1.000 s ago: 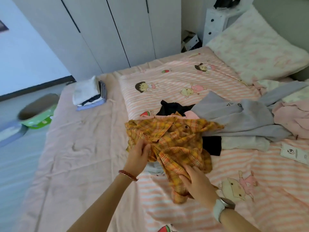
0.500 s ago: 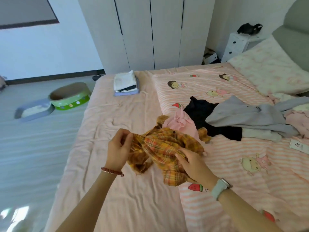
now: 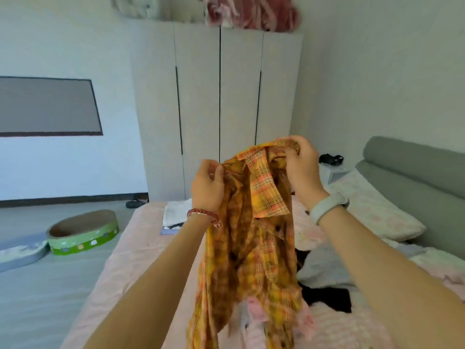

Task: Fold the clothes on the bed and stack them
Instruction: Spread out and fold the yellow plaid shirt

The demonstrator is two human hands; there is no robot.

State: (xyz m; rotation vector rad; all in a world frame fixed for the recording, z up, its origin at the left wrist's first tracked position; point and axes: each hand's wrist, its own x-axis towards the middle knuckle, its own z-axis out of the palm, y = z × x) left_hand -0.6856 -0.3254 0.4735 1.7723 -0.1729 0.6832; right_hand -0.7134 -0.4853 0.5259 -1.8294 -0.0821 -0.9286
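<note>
A yellow and orange plaid shirt (image 3: 254,253) hangs in the air in front of me, above the pink bed (image 3: 120,273). My left hand (image 3: 207,187) pinches its top edge on the left. My right hand (image 3: 302,165) grips the bunched fabric near the collar, higher and to the right. The collar flap hangs between the hands. A small stack of folded clothes (image 3: 176,214) lies at the bed's far end, partly hidden by my left arm. Unfolded grey (image 3: 324,268), black (image 3: 327,298) and pink (image 3: 254,307) garments lie on the bed behind the shirt.
A white wardrobe (image 3: 216,109) stands beyond the bed. A green round cat scratcher (image 3: 83,235) and a grey tray (image 3: 20,253) sit on the floor at left. A pillow (image 3: 377,210) and grey headboard (image 3: 415,172) are at right.
Both hands have lifted the plaid shirt off the bed and raised it to chest height, so it now hangs down. The camera has tilted up toward the wardrobe.
</note>
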